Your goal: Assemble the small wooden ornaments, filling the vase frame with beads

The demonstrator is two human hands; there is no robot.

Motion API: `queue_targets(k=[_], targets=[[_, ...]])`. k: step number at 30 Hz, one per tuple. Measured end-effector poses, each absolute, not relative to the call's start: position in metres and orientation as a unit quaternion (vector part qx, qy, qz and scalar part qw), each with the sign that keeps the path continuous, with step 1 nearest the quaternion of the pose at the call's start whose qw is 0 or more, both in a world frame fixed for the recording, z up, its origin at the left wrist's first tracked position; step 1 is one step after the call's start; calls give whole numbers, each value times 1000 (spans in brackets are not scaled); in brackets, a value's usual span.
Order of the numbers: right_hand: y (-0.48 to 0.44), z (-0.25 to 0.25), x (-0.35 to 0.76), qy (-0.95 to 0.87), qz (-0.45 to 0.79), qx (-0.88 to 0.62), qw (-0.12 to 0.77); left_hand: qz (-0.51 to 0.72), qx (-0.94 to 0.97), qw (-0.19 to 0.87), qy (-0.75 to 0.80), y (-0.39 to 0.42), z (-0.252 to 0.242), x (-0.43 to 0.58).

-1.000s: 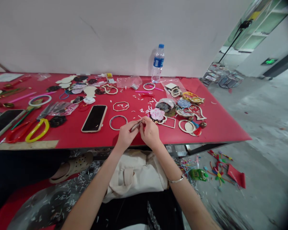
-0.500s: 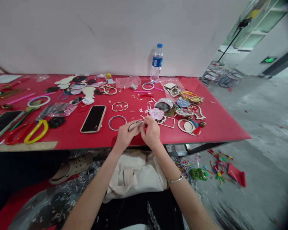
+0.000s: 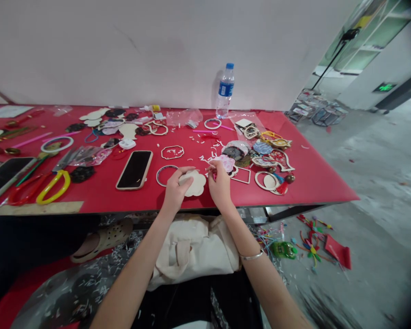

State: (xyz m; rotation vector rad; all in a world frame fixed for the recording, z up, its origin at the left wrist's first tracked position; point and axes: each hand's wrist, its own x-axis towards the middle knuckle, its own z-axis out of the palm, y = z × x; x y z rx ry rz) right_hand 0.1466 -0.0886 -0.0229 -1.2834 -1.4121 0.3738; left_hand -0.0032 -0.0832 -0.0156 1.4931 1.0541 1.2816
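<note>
My left hand (image 3: pixel 176 188) grips a pale, flower-shaped wooden piece (image 3: pixel 196 183) by its left side, its flat face turned up over the table's front edge. Just right of it, my right hand (image 3: pixel 219 183) has its thumb and fingertips drawn together; whatever they may pinch is too small to make out. A pink flower-shaped piece (image 3: pixel 227 162) lies right behind the right fingers. Small white strips (image 3: pixel 212 157) are scattered beside it. Next to the left hand rests a ring-shaped frame (image 3: pixel 161 176), partly hidden by the fingers.
A phone (image 3: pixel 134 170) and yellow-and-red-handled scissors (image 3: pixel 56 185) lie left on the red table (image 3: pixel 315 183). A water bottle (image 3: pixel 225 91) stands at the back wall. Wooden frames and tassels (image 3: pixel 282 186) crowd the right. A cloth bag (image 3: pixel 192 256) sits on the lap.
The hands have moved apart. The flower-shaped wooden piece has turned from edge-on to flat in my left hand, and my right hand has let go of it and shifted slightly right.
</note>
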Motion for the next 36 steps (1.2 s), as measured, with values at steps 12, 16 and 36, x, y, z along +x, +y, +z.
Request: queue_targets(k=[12, 16, 36], targets=[[-93, -19, 142, -604, 210, -493, 590, 541, 577, 458, 405, -80, -16, 1], [-93, -17, 144, -559, 222, -492, 629, 522, 554, 511, 399, -81, -15, 1], [-99, -15, 143, -583, 238, -459, 626, 528, 513, 532, 418, -81, -17, 1]])
